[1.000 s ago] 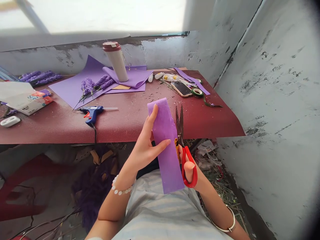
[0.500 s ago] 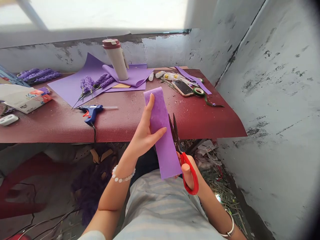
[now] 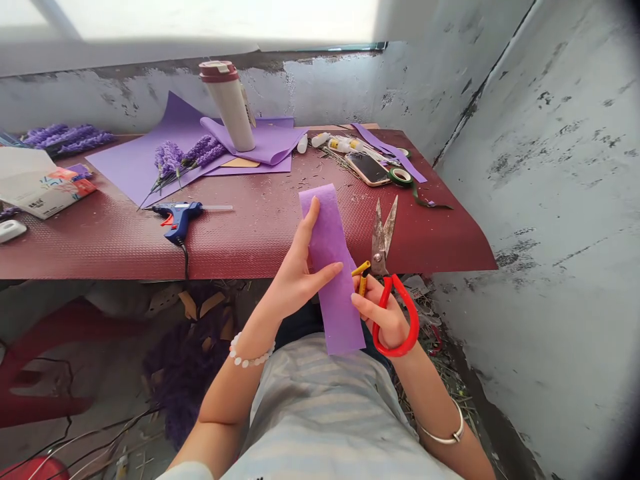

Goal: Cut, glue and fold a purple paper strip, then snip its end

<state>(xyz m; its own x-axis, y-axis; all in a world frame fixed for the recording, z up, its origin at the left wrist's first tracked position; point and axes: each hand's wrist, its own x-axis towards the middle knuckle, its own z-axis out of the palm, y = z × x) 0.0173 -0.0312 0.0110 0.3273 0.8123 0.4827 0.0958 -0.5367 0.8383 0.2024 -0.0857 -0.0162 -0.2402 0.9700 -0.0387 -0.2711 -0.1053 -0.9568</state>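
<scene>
On my feed, left hand (image 3: 293, 283) grips the flat purple rectangular strip (image 3: 337, 307) at the table (image 3: 250, 247) edge. Since last frame, right hand (image 3: 394, 321), holding red-handled metal scissors (image 3: 379, 259), swung blades clear; now touching strip.

Over the table (image 3: 270, 230), a passage is offered between glue gun (image 3: 181, 219) and purple strip (image 3: 330, 243); right of the strip, the way is blocked by scissors (image 3: 379, 259)

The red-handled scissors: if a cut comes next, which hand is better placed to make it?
Right, probably: the right hand carries the red-handled scissors, blades open beside the purple strip, while the left hand holds that strip.
</scene>
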